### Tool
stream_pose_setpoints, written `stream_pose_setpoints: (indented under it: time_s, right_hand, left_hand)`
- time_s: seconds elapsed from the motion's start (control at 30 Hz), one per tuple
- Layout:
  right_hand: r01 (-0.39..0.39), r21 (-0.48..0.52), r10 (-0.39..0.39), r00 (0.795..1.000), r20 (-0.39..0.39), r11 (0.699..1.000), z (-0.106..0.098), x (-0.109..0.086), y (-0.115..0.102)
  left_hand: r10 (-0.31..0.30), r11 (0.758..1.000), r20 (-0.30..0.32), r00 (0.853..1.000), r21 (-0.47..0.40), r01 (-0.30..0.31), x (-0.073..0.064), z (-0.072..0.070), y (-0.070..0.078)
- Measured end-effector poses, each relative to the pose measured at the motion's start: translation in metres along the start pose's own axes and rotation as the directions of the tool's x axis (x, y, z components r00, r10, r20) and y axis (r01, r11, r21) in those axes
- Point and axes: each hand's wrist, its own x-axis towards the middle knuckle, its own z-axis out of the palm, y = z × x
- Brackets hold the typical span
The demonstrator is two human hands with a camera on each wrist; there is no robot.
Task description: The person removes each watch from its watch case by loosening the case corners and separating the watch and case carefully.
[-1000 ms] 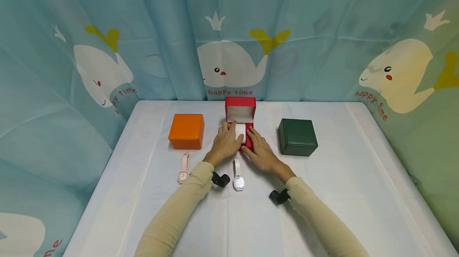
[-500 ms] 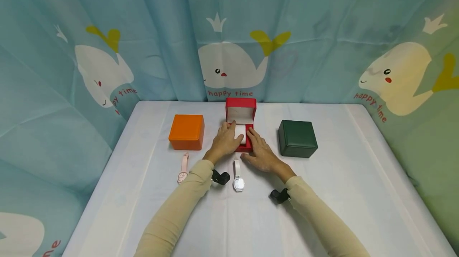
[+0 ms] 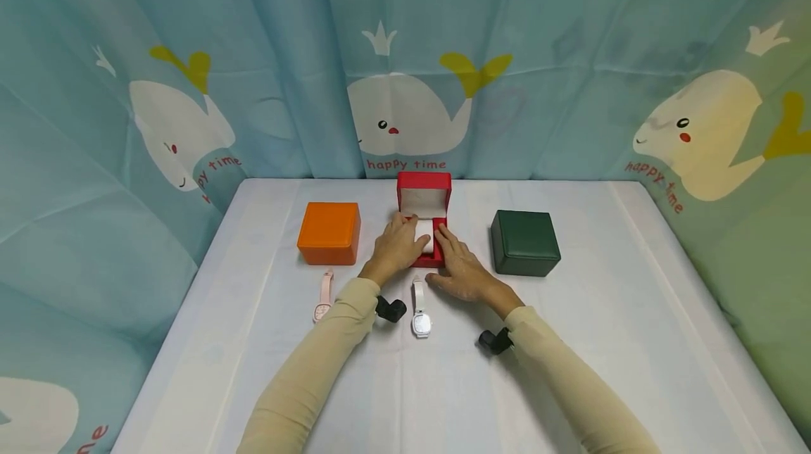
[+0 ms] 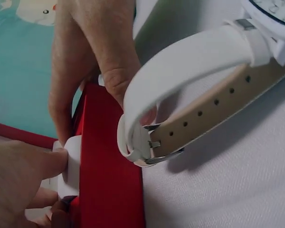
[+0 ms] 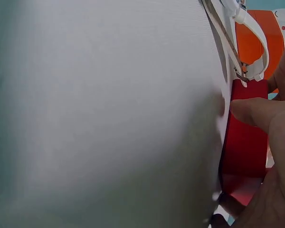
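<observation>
An open red watch box [image 3: 424,181] stands at the back middle of the table, its lid raised. Inside it sits a white watch cushion [image 4: 72,164]. My left hand [image 3: 395,246] reaches in from the left and pinches that cushion between thumb and fingers. From the right, my right hand [image 3: 465,272] holds the box, thumb at the front wall and fingers over the right side. Just in front of the box lies a white watch [image 3: 421,324], strap toward the box. Further left is a pink watch [image 3: 322,310], partly hidden by the left sleeve.
A closed orange box [image 3: 329,229] is to the left of the red one, a closed dark green box [image 3: 526,239] to the right. The white-covered table [image 3: 602,299] ends at a blue curtain [image 3: 285,102] with whale prints.
My right thumb has slipped lower at the front of the red box. Both hands otherwise stay nearly where they were, and the boxes and watches have not moved.
</observation>
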Motion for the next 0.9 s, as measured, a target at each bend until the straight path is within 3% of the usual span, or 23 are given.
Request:
stream_pose_setpoints:
  time_s: [0.13,0.4,0.53,0.57,0.63,0.73,0.8,0.87,0.9]
  right_hand:
    - [-0.012,-0.023,0.012,0.999,0.03,1.0,-0.005,0.001,-0.004]
    - [-0.041,-0.056,0.045,0.996,0.075,0.998,-0.005,0.002,-0.008]
    - [-0.033,-0.06,0.037,0.997,0.069,0.998,-0.004,0.0,-0.008]
    - [-0.027,-0.06,0.031,0.997,0.066,0.998,-0.004,-0.001,-0.007]
    - [-0.023,-0.066,0.027,0.998,0.065,0.998,-0.004,-0.001,-0.007]
    - [-0.026,-0.073,0.032,0.997,0.076,0.997,-0.005,0.0,-0.007]
    - [-0.026,-0.074,0.032,0.997,0.075,0.997,-0.005,0.001,-0.006]
    - [-0.027,-0.074,0.033,0.997,0.076,0.997,-0.004,0.001,-0.006]
    - [-0.025,-0.073,0.03,0.997,0.072,0.997,-0.004,0.002,-0.006]
  left_hand:
    - [0.011,1.0,-0.071,0.997,0.023,-0.01,0.001,-0.002,-0.001]
    - [-0.033,0.999,-0.173,0.984,-0.037,0.027,0.002,-0.006,0.002]
    - [-0.007,0.998,-0.27,0.963,-0.064,-0.011,0.001,-0.008,0.008]
    - [0.013,0.997,-0.309,0.951,-0.068,-0.035,0.001,-0.01,0.01]
    - [0.072,0.992,-0.405,0.912,-0.068,-0.108,0.001,-0.014,0.014]
    - [0.175,0.975,-0.55,0.816,-0.015,-0.22,0.004,-0.024,0.02]
    - [0.231,0.965,-0.612,0.756,0.044,-0.259,0.009,-0.031,0.024]
    - [0.264,0.96,-0.63,0.73,0.098,-0.262,0.016,-0.037,0.027]
    - [0.273,0.959,-0.626,0.731,0.118,-0.257,0.02,-0.038,0.028]
